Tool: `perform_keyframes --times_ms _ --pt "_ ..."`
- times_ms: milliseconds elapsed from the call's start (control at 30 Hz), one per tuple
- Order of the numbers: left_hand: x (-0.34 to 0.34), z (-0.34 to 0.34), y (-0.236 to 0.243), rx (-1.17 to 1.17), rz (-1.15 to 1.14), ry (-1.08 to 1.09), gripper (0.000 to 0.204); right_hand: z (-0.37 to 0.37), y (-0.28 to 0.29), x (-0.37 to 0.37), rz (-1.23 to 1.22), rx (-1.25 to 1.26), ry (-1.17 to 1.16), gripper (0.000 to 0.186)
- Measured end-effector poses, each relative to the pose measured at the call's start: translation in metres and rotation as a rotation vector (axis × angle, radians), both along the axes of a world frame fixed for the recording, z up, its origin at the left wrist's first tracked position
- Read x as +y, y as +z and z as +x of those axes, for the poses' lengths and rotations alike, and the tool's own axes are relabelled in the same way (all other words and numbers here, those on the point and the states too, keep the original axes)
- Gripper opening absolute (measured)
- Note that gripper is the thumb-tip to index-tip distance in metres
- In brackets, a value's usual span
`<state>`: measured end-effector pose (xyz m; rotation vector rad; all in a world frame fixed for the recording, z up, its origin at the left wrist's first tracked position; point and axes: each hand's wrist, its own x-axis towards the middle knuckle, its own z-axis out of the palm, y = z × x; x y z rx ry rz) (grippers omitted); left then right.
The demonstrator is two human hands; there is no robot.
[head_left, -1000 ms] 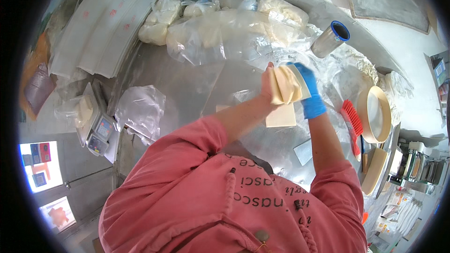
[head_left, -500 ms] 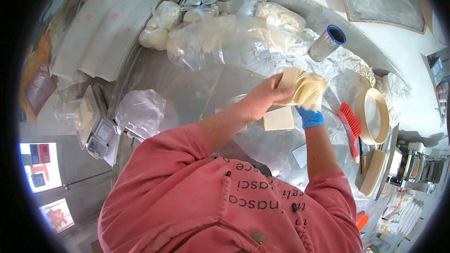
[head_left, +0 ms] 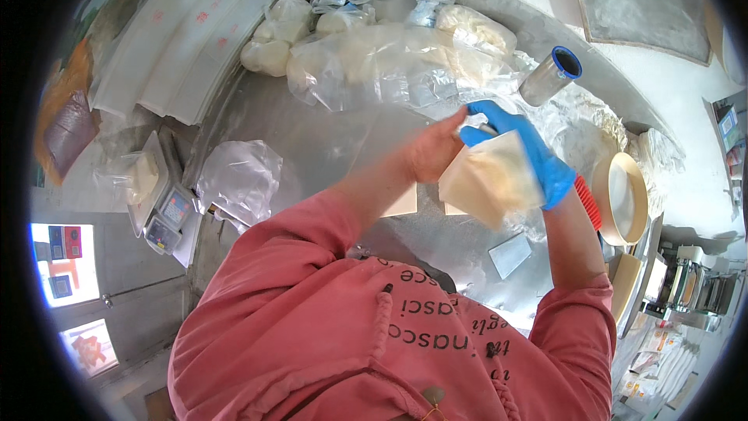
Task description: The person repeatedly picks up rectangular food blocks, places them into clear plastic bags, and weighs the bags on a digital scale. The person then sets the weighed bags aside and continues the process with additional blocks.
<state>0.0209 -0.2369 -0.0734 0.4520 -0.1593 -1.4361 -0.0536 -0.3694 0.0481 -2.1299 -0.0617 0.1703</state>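
A stack of thin, square, cream-coloured dough sheets is tilted up between my hands, slightly blurred. My right hand, in a blue glove, is closed over its top and far right side. My bare left hand is closed at the stack's upper left corner, its fingertips partly hidden against the gloved ones. On the metal table beneath, a pale square stack shows beside my left wrist. The edge of another pale piece sticks out under the held sheets.
A flat metal scraper lies near my right forearm. Beyond are plastic-wrapped dough bags and a blue-rimmed steel cylinder. A round sieve and a red brush are at right. A scale stands at left.
My gloved right hand has come up from behind the sheets and over their top. The fanned stack has turned and dropped, now squarer. My left hand has shifted to its upper corner.
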Motion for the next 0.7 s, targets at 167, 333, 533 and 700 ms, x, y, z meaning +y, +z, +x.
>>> perform_keyframes --times_ms 167,333,533,700 --pt "-0.004 -0.027 -0.003 0.296 -0.106 0.085 0.073 -0.009 -0.082 -0.06 0.538 -0.258 -0.586 0.065" --pt "-0.015 -0.037 -0.001 0.296 0.09 0.54 0.069 -0.072 -0.139 0.013 2.027 0.061 -0.64 0.078" --pt "-0.003 -0.013 -0.003 -0.309 0.436 0.403 0.065 -0.046 -0.121 0.015 1.401 0.074 -0.831 0.046" --pt "-0.028 -0.045 -0.007 -0.703 0.699 0.475 0.053 -0.022 -0.151 -0.025 1.003 0.225 -0.782 0.04"
